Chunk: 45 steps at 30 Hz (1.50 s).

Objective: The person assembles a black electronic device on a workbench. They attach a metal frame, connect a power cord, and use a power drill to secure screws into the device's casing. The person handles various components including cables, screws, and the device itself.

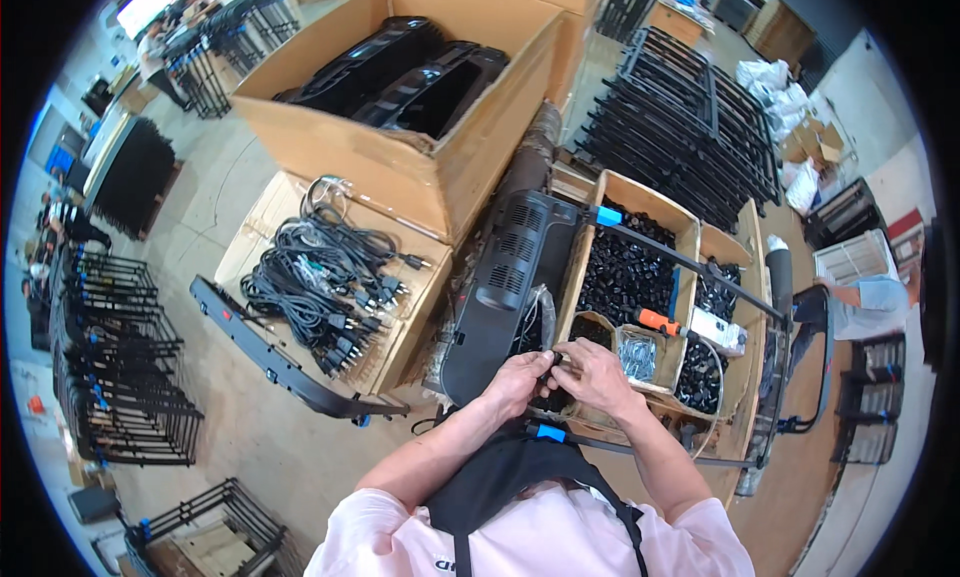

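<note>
Just in front of my body, my left hand (518,385) and my right hand (590,375) meet fingertip to fingertip. Both are closed on a small black part (555,358) whose exact kind is too small to tell. Beyond my left hand lies a long black machine housing (512,262) with slotted vents. Several small black parts (632,267) fill a cardboard box beyond my right hand. An orange electric screwdriver (660,323) rests on the box edge, close to a clear bag of small metal pieces (637,359).
At left, bundled black power cords (325,277) lie on a carton. Behind it, a large open carton (340,157) holds glossy black covers. A black frame bar (700,267) with blue tape crosses the parts boxes. Black metal frames (680,127) stack at far right; a person (870,307) is at the right.
</note>
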### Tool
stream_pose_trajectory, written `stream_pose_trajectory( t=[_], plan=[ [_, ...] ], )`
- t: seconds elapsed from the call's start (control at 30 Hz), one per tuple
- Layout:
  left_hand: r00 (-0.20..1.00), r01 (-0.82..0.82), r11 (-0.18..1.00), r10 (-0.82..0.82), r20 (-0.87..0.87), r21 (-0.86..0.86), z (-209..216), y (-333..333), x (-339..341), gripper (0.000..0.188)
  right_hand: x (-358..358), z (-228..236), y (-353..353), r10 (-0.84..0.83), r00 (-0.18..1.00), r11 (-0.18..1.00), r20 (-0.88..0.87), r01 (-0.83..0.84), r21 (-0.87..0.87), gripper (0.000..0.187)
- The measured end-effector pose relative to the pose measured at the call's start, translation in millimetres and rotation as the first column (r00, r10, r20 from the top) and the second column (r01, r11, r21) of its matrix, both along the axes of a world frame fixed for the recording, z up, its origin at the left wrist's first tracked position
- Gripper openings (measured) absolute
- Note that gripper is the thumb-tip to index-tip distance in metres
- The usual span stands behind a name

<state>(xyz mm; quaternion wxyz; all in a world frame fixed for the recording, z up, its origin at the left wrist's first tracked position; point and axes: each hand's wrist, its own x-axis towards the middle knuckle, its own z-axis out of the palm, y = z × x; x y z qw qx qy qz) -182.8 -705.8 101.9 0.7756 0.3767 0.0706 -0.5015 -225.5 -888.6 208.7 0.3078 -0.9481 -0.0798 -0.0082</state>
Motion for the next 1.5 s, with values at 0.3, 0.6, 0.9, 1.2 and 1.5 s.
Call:
stream_pose_trajectory(
  t=[0.3,0.6,0.9,1.2,1.5],
  plan=[
    [0.97,-0.238,0.965,0.241,-0.012,0.107,31,76,-20,0.023,50,-15,64,0.128,0.972,0.991,0.198,-0.119,-0.058,0.029],
    [0.956,-0.289,0.957,0.289,0.048,0.008,41,141,-50,0.03,92,-56,134,0.234,0.935,0.971,0.267,-0.212,-0.107,0.028],
    [0.976,-0.117,0.985,0.091,0.2,0.124,46,165,-32,0.033,90,-55,142,0.125,0.991,0.991,0.043,-0.122,-0.054,0.033],
    [0.964,-0.265,0.961,0.267,0.016,-0.085,12,122,0,0.041,71,-24,102,0.001,0.819,0.369,-0.574,0.534,0.761,0.036],
    [0.981,-0.189,0.982,0.19,0.031,-0.011,37,84,28,0.029,64,-33,88,-0.151,0.871,0.474,-0.467,0.479,0.739,0.025]
  ],
)
